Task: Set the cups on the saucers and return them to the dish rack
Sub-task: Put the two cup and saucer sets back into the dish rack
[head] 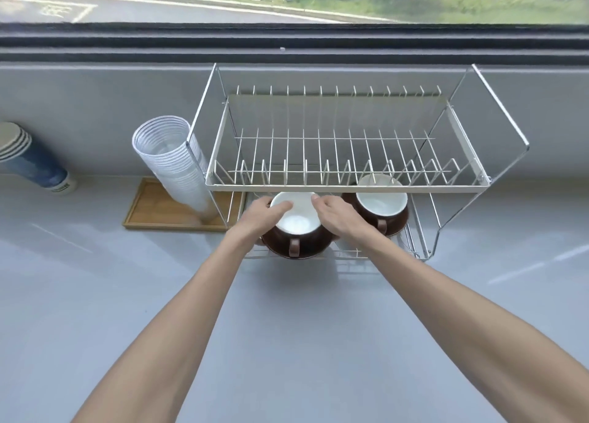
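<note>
Two brown cups with white insides are seen on brown saucers in the lower tier of a white two-tier wire dish rack (pixel 347 185).

The near cup (pixel 298 222) is gripped at its rim by both hands, the left hand (pixel 259 217) and the right hand (pixel 341 215), on its saucer (pixel 314 253) at the tier's front left; the second cup (pixel 381 204) is left untouched on its saucer (pixel 400 223) to the right. The upper tier partly screens both. On the pale grey desk (pixel 287 327), one stack of clear plastic cups (pixel 173 164) is leaned on a wooden tray (pixel 153 211), and one stack of blue paper cups (pixel 30 160) is laid further left.
</note>
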Motion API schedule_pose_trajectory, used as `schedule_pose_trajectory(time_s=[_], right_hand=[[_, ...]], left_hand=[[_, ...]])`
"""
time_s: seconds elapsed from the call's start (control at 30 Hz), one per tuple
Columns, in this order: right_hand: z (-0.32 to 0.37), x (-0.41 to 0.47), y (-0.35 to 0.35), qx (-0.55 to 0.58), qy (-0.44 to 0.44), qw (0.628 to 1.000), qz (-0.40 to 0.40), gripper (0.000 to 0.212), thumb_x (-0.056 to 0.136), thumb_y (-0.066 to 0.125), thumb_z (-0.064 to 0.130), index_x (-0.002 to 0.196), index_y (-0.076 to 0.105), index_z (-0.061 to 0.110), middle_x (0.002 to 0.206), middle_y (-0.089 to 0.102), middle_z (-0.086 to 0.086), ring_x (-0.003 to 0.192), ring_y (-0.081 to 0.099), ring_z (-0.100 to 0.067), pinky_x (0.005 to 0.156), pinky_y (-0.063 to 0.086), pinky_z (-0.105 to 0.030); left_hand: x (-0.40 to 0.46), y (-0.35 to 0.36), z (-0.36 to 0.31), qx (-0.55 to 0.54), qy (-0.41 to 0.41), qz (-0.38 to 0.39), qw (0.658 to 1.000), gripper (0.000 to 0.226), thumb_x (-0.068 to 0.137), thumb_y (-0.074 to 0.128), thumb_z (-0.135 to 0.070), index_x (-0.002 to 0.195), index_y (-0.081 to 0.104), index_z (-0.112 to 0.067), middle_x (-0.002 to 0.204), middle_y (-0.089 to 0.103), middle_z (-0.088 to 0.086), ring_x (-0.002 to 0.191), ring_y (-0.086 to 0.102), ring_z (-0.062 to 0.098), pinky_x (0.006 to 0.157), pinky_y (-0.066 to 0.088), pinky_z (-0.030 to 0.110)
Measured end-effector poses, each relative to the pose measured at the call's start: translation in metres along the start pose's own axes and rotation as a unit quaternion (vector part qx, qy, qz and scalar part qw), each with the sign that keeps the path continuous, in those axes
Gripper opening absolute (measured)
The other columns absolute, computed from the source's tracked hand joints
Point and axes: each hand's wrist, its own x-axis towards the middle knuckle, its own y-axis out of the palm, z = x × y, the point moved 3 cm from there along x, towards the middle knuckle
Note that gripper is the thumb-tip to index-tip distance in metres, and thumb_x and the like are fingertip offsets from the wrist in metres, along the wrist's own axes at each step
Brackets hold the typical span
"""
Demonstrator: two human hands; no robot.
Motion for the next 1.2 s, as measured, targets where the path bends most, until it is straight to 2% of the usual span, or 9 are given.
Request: schedule_pose_trajectory(time_s=[0.13,0.23,0.33,0.53,0.73,0.83,0.97,1.1,1.2], right_hand=[[0.009,0.017,0.004,0.029,-0.023,0.999,-0.011,0.049,0.105,0.03,0.042,0.131,0.057,0.011,0.113,0.056,0.001,0.097,0.046,-0.019,0.085,0.042,-0.035],[0.011,0.028,0.006,0.021,-0.041,0.999,-0.02,0.054,0.104,0.032,0.049,0.113,0.063,0.007,0.112,0.065,-0.007,0.103,0.056,-0.026,0.093,0.047,-0.039],[0.01,0.036,0.008,0.009,-0.032,0.999,-0.023,0.05,0.103,0.03,0.054,0.102,0.061,0.015,0.095,0.06,-0.002,0.094,0.055,-0.025,0.086,0.042,-0.036],[0.009,0.046,0.013,0.039,-0.008,0.999,-0.018,0.06,0.1,0.031,0.06,0.117,0.059,0.009,0.112,0.057,-0.006,0.101,0.051,-0.022,0.095,0.041,-0.04],[0.009,0.05,0.013,0.038,0.013,0.999,-0.024,0.062,0.101,0.03,0.058,0.125,0.058,0.007,0.127,0.061,-0.014,0.12,0.055,-0.034,0.102,0.042,-0.044],[0.01,0.05,0.013,0.038,0.01,0.999,-0.025,0.062,0.1,0.031,0.058,0.124,0.058,0.007,0.126,0.062,-0.014,0.118,0.056,-0.033,0.097,0.042,-0.042],[0.012,0.05,0.014,0.037,0.007,0.999,-0.021,0.066,0.101,0.029,0.057,0.131,0.054,0.005,0.133,0.059,-0.017,0.124,0.053,-0.036,0.103,0.042,-0.046],[0.015,0.046,0.014,0.036,0.013,0.999,-0.006,0.068,0.101,0.029,0.057,0.14,0.047,0.005,0.142,0.053,-0.017,0.132,0.049,-0.036,0.11,0.038,-0.049],[0.016,0.042,0.012,0.016,0.007,1.0,-0.008,0.065,0.102,0.028,0.056,0.132,0.053,0.004,0.135,0.057,-0.015,0.123,0.054,-0.035,0.106,0.041,-0.047]], left_hand=[[0.015,-0.007,-0.002,-0.013,0.009,-0.001,1.0,0.037,0.08,0.061,-0.057,0.11,0.061,-0.035,0.105,0.061,-0.012,0.09,0.059,0.009,0.062,0.051,0.03],[0.023,-0.011,-0.004,-0.02,-0.003,-0.013,1.0,0.044,0.062,0.061,-0.067,0.093,0.06,-0.036,0.097,0.062,-0.012,0.088,0.061,0.01,0.067,0.056,0.033],[0.032,-0.014,-0.003,-0.021,-0.002,-0.022,1.0,0.044,0.068,0.059,-0.066,0.097,0.056,-0.033,0.109,0.065,-0.001,0.098,0.065,0.023,0.083,0.06,0.045],[0.038,-0.014,-0.003,-0.051,0.024,-0.036,0.998,0.041,0.075,0.057,-0.06,0.105,0.048,-0.034,0.106,0.064,-0.007,0.102,0.062,0.022,0.086,0.054,0.043],[0.043,-0.014,0.0,-0.054,0.02,-0.039,0.998,0.046,0.088,0.058,-0.049,0.124,0.055,-0.02,0.13,0.062,0.009,0.118,0.061,0.031,0.1,0.051,0.047],[0.042,-0.013,0.0,-0.054,0.014,-0.033,0.998,0.047,0.086,0.059,-0.05,0.124,0.057,-0.021,0.124,0.064,0.006,0.111,0.063,0.028,0.093,0.053,0.043],[0.041,-0.011,-0.002,-0.041,0.014,-0.04,0.998,0.036,0.088,0.059,-0.049,0.114,0.054,-0.026,0.095,0.061,-0.008,0.084,0.06,0.011,0.066,0.048,0.03],[0.035,-0.008,-0.004,-0.012,0.005,-0.043,0.999,0.034,0.074,0.058,-0.06,0.09,0.053,-0.029,0.096,0.062,-0.008,0.09,0.062,0.017,0.076,0.052,0.036],[0.027,-0.009,-0.006,-0.005,0.006,-0.045,0.999,0.033,0.066,0.057,-0.064,0.081,0.053,-0.034,0.096,0.066,-0.003,0.087,0.064,0.018,0.07,0.047,0.031]])
